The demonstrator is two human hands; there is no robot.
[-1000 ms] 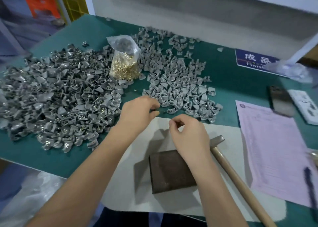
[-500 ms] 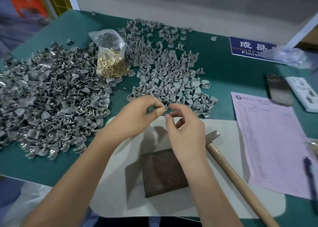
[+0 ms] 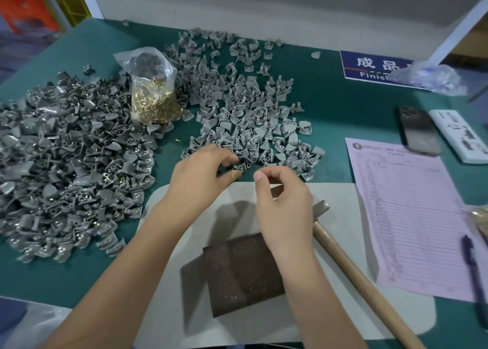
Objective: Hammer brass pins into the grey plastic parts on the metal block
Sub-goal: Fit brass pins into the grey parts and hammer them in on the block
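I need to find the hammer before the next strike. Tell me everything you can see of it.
The hammer lies flat on the pale mat, right of the metal block. Its dull grey metal head is partly hidden behind the right hand; only one end shows. The light wooden handle runs diagonally toward the lower right and out of the picture. Neither hand grips it.

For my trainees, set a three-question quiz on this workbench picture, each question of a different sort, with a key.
1. True or false: the wooden-handled hammer is held in a hand.
2. What holds the brass pins? A clear plastic bag; B cardboard box; C metal tin.
3. Fill in: the dark rectangular metal block rests on a ____ mat.

Key: 1 false, it lies beside the block; 2 A; 3 white.
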